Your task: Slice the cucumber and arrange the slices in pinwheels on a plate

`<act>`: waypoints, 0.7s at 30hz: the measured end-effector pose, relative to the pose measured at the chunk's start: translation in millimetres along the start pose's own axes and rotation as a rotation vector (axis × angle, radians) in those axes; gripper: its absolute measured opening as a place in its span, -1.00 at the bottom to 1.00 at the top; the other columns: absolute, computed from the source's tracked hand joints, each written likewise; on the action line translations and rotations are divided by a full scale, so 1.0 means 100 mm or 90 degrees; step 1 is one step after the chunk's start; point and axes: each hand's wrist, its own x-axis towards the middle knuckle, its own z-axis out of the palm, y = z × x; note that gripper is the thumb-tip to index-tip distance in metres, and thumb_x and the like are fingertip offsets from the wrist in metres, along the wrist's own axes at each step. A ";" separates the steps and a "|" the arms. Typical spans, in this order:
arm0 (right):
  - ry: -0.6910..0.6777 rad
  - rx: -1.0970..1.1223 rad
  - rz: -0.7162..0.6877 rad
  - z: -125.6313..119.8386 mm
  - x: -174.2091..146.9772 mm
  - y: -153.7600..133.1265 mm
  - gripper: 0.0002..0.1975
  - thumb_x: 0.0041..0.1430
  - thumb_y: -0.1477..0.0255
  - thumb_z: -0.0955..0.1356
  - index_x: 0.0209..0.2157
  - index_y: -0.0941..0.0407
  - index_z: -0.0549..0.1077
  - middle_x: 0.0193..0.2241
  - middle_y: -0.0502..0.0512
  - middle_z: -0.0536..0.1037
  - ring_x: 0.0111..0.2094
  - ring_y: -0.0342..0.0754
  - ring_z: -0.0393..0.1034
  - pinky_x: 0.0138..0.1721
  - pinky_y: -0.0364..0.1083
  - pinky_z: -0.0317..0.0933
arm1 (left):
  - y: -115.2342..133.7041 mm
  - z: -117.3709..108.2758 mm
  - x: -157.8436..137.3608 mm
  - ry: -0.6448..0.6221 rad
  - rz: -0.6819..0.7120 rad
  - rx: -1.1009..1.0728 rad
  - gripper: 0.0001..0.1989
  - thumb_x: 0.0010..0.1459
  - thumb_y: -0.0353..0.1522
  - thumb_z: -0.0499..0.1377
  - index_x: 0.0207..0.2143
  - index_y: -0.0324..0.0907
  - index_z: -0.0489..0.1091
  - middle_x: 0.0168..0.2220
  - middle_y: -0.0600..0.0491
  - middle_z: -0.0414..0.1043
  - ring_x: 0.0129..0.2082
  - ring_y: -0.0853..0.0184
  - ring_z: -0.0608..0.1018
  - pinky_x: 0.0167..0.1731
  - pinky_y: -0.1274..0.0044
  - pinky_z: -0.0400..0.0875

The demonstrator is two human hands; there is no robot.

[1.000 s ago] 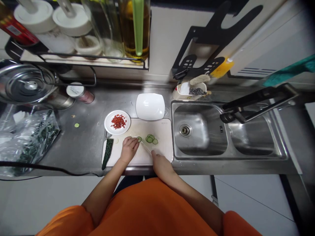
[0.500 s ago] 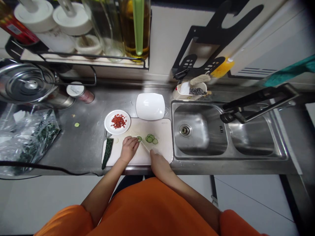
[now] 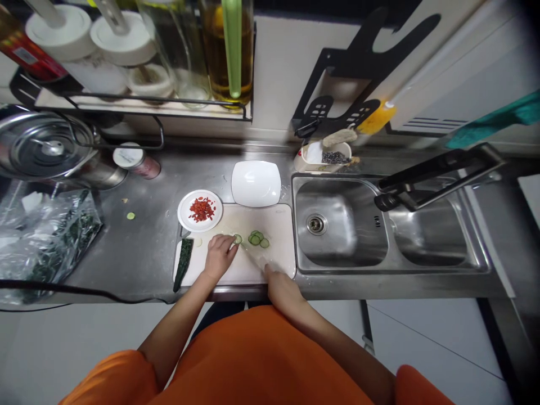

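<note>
On a white cutting board, my left hand is closed around a piece of cucumber, whose pale cut end shows past the fingertips. My right hand grips a kitchen knife. Its blade, blurred, points up and left, with the tip close to the cut end. Several cucumber slices lie in a small group right of the blade. A dark green cucumber length rests along the board's left edge, and a thin pale slice is beside it.
A white plate of chopped red pieces overlaps the board's upper left corner. Behind the board stands a white square dish. The double sink is at the right, under a black faucet. Plastic bags lie at the left.
My right hand has moved right and slightly down with the knife, drawing the blade away from the cucumber's cut end. My left hand holds its place.
</note>
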 end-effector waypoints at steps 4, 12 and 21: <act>0.009 0.007 -0.014 0.04 -0.01 0.10 -0.61 0.13 0.68 0.10 -0.04 0.13 0.26 -0.24 0.21 0.52 -0.18 0.04 0.43 -0.28 -0.10 0.20 | 0.03 -0.02 0.10 -0.034 -0.028 0.026 -0.69 0.17 -0.29 0.08 -0.05 -0.17 0.40 -0.22 -0.08 0.47 -0.20 0.21 0.45 -0.16 0.35 0.32; 0.014 -0.026 0.000 0.06 -0.07 0.13 -0.55 0.10 0.70 0.10 0.01 0.15 0.26 -0.26 0.23 0.52 -0.19 0.07 0.43 -0.30 -0.10 0.20 | 0.12 -0.08 0.28 -0.072 -0.077 0.015 -0.84 0.10 -0.42 0.06 -0.34 -0.16 0.44 -0.37 -0.03 0.46 -0.30 0.23 0.45 -0.21 0.41 0.30; 0.028 -0.039 -0.005 0.07 -0.06 0.23 -0.60 0.08 0.70 0.13 -0.06 0.14 0.28 -0.32 0.21 0.52 -0.24 0.04 0.45 -0.36 -0.13 0.18 | 0.11 -0.41 0.47 -0.146 -0.194 0.144 -0.81 0.14 -0.36 0.03 -0.37 -0.14 0.44 -0.43 -0.02 0.46 -0.38 0.26 0.45 -0.39 0.50 0.23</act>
